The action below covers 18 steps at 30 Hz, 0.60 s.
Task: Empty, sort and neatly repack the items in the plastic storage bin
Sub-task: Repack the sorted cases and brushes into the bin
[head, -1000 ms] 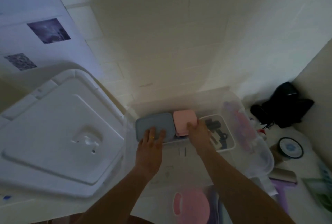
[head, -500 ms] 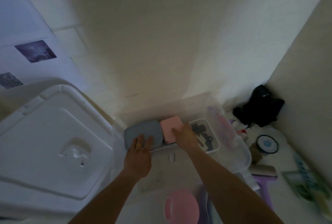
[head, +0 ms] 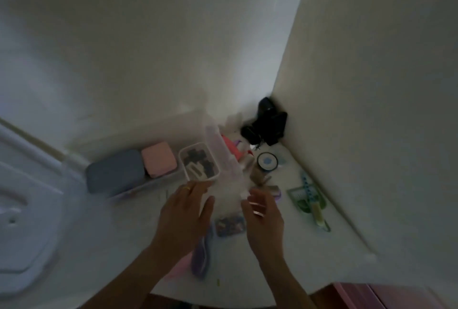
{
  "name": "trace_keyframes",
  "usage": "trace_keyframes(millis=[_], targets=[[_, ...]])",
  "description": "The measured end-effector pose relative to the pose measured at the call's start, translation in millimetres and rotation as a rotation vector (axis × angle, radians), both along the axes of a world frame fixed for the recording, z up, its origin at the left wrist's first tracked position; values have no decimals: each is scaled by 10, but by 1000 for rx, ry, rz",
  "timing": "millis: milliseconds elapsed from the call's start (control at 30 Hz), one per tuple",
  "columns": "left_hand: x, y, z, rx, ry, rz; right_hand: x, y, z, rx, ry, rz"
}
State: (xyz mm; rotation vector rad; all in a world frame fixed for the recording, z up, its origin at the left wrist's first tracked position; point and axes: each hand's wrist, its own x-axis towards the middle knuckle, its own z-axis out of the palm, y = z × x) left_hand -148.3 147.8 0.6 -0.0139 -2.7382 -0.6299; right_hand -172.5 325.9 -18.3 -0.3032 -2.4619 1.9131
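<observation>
Hands are seen from above over a white surface, in dim and blurred light. The left hand is held with fingers extended and slightly spread, a ring on one finger, and nothing is gripped by it. The right hand is held just to its right with fingers loosely bent; whether anything is pinched by it cannot be told through the blur. Between the two hands, just near of the fingertips, a small clear packet of dark bits is seen lying on the surface, untouched by either hand as far as can be made out.

The clear plastic storage bin is placed just far of the fingertips, against the wall. Inside it, along its far side, three items are lined up from left to right: a grey case, a pink case touching it, and a small clear tub of dark clips.

A white bin lid is seen at the far left. To the right of the bin, a round tin, a green packet and a black object in the corner are seen. A purple brush lies near the left wrist.
</observation>
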Motion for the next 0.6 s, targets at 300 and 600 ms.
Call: trace_keyframes(millis=[300,600], targets=[[168,850,-615,-117,-552,-66,120,896,-702,206,-283,144],[40,1141,-857,-159,-628,94,-122,1421,-947,225,-334,208]])
